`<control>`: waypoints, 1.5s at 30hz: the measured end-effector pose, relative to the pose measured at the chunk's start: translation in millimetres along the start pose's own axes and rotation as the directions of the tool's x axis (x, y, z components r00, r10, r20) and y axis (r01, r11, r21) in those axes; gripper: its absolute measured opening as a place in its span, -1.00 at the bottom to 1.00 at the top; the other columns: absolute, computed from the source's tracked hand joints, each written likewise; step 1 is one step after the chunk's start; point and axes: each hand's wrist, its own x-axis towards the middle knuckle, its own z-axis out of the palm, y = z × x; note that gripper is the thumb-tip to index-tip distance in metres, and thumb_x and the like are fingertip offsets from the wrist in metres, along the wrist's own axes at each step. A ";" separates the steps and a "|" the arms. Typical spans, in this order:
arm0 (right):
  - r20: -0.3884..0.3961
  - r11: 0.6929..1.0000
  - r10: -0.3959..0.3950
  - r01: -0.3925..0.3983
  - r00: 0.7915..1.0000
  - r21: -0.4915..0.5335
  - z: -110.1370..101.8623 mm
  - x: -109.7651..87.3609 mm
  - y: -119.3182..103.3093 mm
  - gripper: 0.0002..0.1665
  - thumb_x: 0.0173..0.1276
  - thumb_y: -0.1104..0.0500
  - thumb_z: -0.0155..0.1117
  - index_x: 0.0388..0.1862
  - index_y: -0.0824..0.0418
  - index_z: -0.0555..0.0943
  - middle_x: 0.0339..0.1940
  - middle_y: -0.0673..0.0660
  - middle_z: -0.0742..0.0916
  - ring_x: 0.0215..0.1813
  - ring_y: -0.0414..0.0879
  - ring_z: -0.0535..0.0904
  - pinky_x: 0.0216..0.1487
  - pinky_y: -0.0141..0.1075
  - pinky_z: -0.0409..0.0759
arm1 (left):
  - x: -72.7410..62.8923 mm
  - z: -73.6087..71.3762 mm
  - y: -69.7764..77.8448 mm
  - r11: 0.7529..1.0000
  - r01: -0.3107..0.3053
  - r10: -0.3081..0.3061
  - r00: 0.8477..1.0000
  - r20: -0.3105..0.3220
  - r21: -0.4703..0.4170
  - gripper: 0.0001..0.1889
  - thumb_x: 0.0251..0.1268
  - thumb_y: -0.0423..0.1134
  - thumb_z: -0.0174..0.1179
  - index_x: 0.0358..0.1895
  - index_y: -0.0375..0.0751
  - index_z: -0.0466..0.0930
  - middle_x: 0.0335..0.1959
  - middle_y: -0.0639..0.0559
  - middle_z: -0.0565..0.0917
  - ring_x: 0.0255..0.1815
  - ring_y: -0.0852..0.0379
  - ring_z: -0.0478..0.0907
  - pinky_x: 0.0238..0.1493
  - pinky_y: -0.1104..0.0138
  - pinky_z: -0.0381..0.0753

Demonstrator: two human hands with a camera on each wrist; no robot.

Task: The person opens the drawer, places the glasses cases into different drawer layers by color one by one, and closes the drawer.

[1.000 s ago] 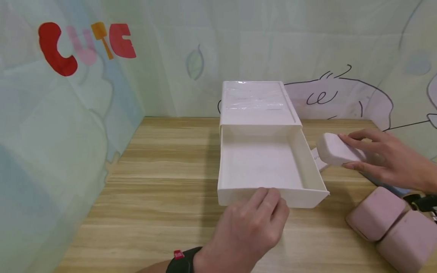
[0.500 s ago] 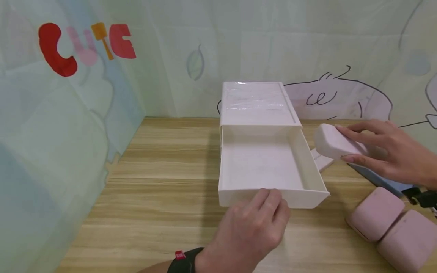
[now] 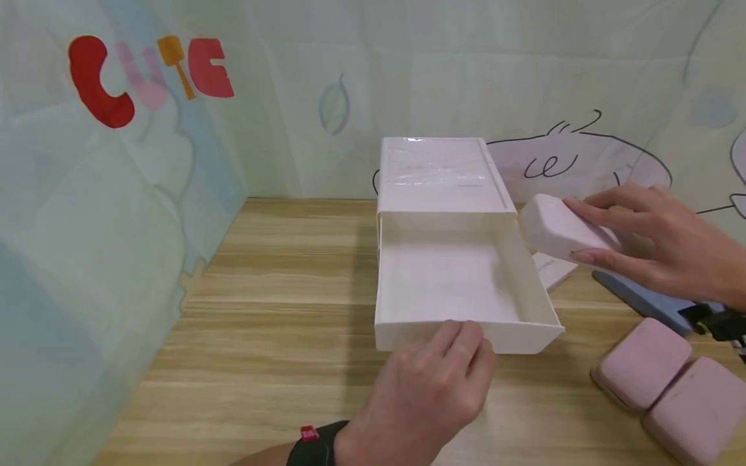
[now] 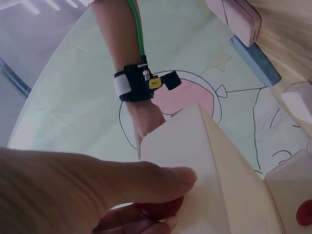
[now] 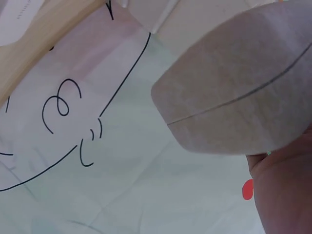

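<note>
Just below the middle of the head view, a white drawer (image 3: 519,338) juts toward me from its white cabinet (image 3: 445,171), which stands on a wood-grain tabletop (image 3: 262,362). My left hand (image 3: 428,388) is at the drawer's front wall, knuckles up; the left wrist view shows thumb and fingers pinching a red knob (image 4: 158,209) there. Right of centre, my right hand (image 3: 658,236) grips a pale rounded case (image 3: 565,226) between thumb and fingers, its free end pointing left, near the drawer's right wall. It is held up off the tabletop; I cannot tell whether its tip is over that wall or just outside it. Below it, beside the drawer, lies a small white box (image 3: 553,270), then a blue object (image 3: 644,299), partly hidden. Two pink cases (image 3: 644,362) sit close together at the lower right.

As I judge it, the main risk is my right-hand hold: the faces look smooth and curved, so a loose pinch could let the case twist or drop onto the white box. Carried left too low, it could knock the drawer's right wall. A harder pull from my left hand might tip the far-extended drawer or draw it off the cabinet.
</note>
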 end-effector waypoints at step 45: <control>0.121 0.968 -0.251 0.245 0.960 0.060 13.4 110.7 -68.2 -0.28 0.24 -0.14 0.50 0.35 0.03 0.60 -0.11 0.09 0.76 -0.05 -0.10 0.62 -0.03 -0.21 0.23 | -1.6 1.2 0.1 1.000 -0.014 0.015 0.999 -0.031 0.023 -0.69 0.39 -0.46 -0.08 -0.32 -0.14 0.69 -0.37 0.11 0.56 -0.39 0.27 0.50 -0.57 0.55 0.41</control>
